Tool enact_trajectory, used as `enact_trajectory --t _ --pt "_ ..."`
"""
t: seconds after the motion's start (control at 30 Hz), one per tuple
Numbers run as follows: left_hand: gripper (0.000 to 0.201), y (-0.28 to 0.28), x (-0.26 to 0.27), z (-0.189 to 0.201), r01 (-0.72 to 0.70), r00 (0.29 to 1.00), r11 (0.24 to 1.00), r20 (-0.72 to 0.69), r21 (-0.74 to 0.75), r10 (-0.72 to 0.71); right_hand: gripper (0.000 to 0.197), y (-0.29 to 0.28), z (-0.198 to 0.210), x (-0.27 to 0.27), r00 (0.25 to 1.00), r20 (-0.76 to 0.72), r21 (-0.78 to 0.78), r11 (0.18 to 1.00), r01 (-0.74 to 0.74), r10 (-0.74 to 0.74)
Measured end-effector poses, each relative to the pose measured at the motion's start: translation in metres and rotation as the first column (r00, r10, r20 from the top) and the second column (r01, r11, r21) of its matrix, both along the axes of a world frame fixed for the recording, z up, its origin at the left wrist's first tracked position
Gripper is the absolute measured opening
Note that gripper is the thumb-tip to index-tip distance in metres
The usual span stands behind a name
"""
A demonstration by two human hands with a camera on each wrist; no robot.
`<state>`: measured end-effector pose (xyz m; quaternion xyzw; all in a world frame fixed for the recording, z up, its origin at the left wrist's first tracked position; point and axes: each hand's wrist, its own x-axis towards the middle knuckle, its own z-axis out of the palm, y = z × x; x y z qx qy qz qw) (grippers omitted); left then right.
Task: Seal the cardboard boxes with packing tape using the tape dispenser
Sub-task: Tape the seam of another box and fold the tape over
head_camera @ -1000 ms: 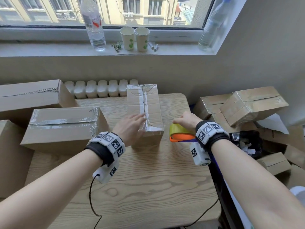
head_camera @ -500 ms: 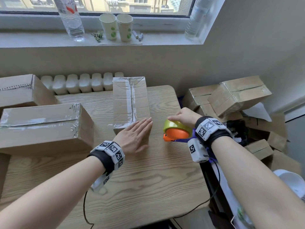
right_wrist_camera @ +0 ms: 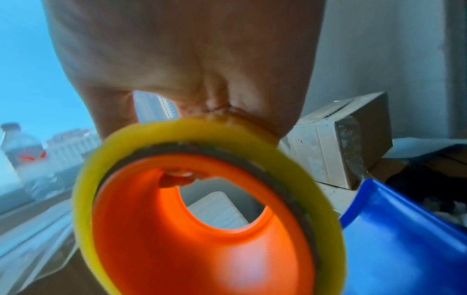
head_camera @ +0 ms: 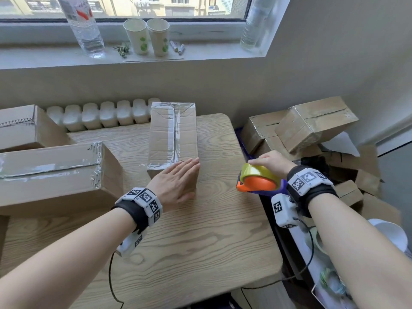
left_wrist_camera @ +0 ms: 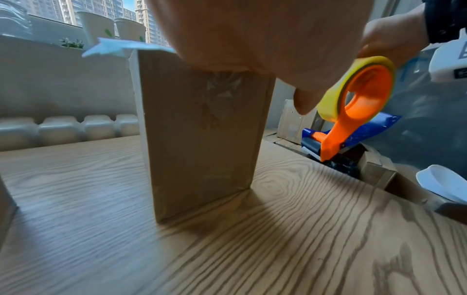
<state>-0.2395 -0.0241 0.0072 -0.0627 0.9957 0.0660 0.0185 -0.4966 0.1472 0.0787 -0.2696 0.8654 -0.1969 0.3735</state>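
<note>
Fingers of your left hand [head_camera: 176, 184] lie straight, pressed together on the taped brown cardboard box [head_camera: 172, 139] mid-table. Your right hand [head_camera: 270, 162] grips the yellow-and-orange tape dispenser [head_camera: 259, 180] beyond the table's right edge (loose tape could snag there, I'd judge).

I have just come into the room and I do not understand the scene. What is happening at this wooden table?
A person is sealing cardboard boxes with tape. The left hand lies flat, fingers straight, on the near end of a long brown cardboard box that already carries clear tape along its seam. The right hand grips an orange and blue tape dispenser with a yellow roll, held off the box at the wooden table's right edge.
</note>
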Motion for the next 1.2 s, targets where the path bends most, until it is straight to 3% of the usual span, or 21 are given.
enact_trajectory --t 0.33,0.43,0.5,0.6,0.8,0.9,1.07,1.2 --pt "0.076 0.012 -0.007 0.008 -0.050 0.999 0.999 -0.021 -0.015 0.050 0.049 -0.015 0.021 0.015 0.982 0.182 -0.282 0.954 0.105 -0.054" --pt "0.081 0.014 -0.004 0.007 -0.066 0.997 0.998 0.029 -0.017 0.066 0.021 -0.015 0.032 0.014 0.965 0.253 -0.332 0.931 0.154 -0.069" --pt "0.080 0.014 -0.003 0.008 -0.061 0.997 0.998 0.046 -0.031 0.063 0.014 -0.013 0.036 0.010 0.985 0.166 -0.283 0.954 0.102 -0.056" --pt "0.079 0.013 -0.002 0.009 -0.054 0.997 0.998 0.061 -0.021 0.055 0.041 -0.008 0.035 0.004 0.998 0.066 -0.204 0.978 0.030 -0.017" --pt "0.075 0.006 -0.001 0.011 -0.025 0.996 1.000 0.084 0.017 0.024 0.043 0.006 0.032 0.001 0.996 -0.091 -0.049 0.999 -0.014 0.010" --pt "0.077 0.006 -0.002 0.014 -0.049 0.995 0.997 0.085 0.051 0.045 0.060 0.002 0.037 0.010 0.997 -0.073 -0.126 0.992 0.022 -0.031" --pt "0.078 0.009 -0.002 0.017 -0.072 0.996 0.992 0.055 0.102 0.067 0.048 -0.010 0.043 0.026 0.983 0.159 -0.388 0.910 0.149 -0.093" --pt "0.079 0.009 -0.003 0.018 -0.079 0.996 0.986 0.044 0.149 0.074 0.051 -0.018 0.041 0.030 0.983 0.166 -0.469 0.870 0.149 -0.078"
